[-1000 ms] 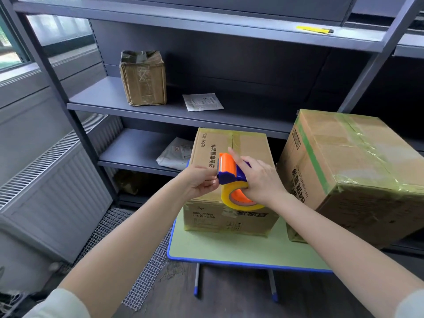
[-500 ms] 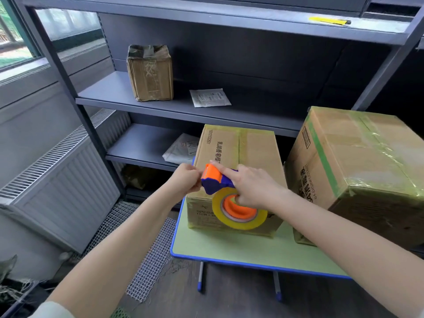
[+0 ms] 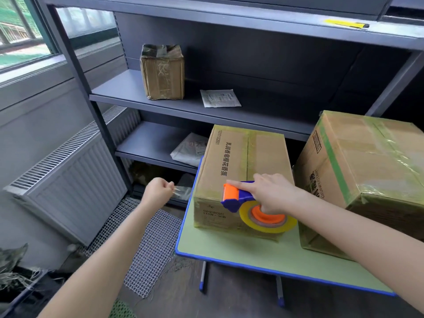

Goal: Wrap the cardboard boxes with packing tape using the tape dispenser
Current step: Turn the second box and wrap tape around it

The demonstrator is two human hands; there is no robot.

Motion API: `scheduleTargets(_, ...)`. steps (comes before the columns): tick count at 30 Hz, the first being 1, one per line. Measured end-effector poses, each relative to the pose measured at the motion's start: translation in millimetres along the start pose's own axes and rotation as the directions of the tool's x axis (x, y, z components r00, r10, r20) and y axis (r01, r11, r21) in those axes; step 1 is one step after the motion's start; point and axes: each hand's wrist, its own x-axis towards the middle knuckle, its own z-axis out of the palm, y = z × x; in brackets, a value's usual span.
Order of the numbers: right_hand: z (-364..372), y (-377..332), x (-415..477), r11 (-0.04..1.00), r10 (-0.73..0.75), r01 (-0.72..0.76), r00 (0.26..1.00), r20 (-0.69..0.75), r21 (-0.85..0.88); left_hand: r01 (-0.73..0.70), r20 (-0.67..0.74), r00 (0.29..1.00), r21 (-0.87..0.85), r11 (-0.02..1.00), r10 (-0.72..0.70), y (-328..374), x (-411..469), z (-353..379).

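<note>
A taped cardboard box [image 3: 231, 157] with black print stands on a green table [image 3: 241, 251] with a blue edge. My right hand [image 3: 273, 193] grips an orange and blue tape dispenser [image 3: 238, 198] against the box's near face, its yellowish tape roll [image 3: 268, 220] hanging below. My left hand [image 3: 158, 191], off the table's left side, pinches the free end of a clear tape strip [image 3: 182, 192] that stretches from the box's left edge. A larger box [image 3: 367, 166], wrapped in shiny tape with a green band, sits to the right.
Grey metal shelving [image 3: 206, 111] stands behind the table, holding a small taped box [image 3: 163, 72], a white paper packet [image 3: 220, 98] and a white bag [image 3: 190, 149]. A yellow knife [image 3: 346, 23] lies on the top shelf. A radiator [image 3: 68, 177] and mesh mat [image 3: 146, 244] are at left.
My left hand has pulled away leftward from the dispenser, drawing out a strip of tape past the box's left edge. My right hand has lowered the dispenser onto the box's near face.
</note>
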Motion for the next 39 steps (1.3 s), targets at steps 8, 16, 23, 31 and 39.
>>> scheduleTargets(8, 8, 6, 1, 0.996, 0.063, -0.060, 0.996, 0.055, -0.062, -0.032, 0.034, 0.999, -0.049, 0.998, 0.033, 4, 7, 36)
scheduleTargets(16, 12, 12, 5, 0.997, 0.082, -0.083, 0.991, 0.108, 0.009, -0.022, 0.060, 0.998, -0.080, 0.997, 0.027, 10, 9, 44)
scheduleTargets(23, 16, 14, 7, 0.998, 0.066, -0.068, 0.989, 0.129, 0.011, -0.002, 0.073, 0.997, -0.076, 0.997, 0.008, 2, 10, 64)
scheduleTargets(31, 18, 16, 7, 0.998, 0.052, -0.056, 0.990, 0.134, 0.031, 0.044, 0.136, 0.991, -0.234, 0.971, -0.012, -3, 13, 71)
scheduleTargets(39, 20, 18, 7, 0.999, 0.044, -0.046, 0.992, 0.122, 0.010, -0.109, 0.004, 0.994, -0.008, 0.994, 0.109, -2, 8, 67)
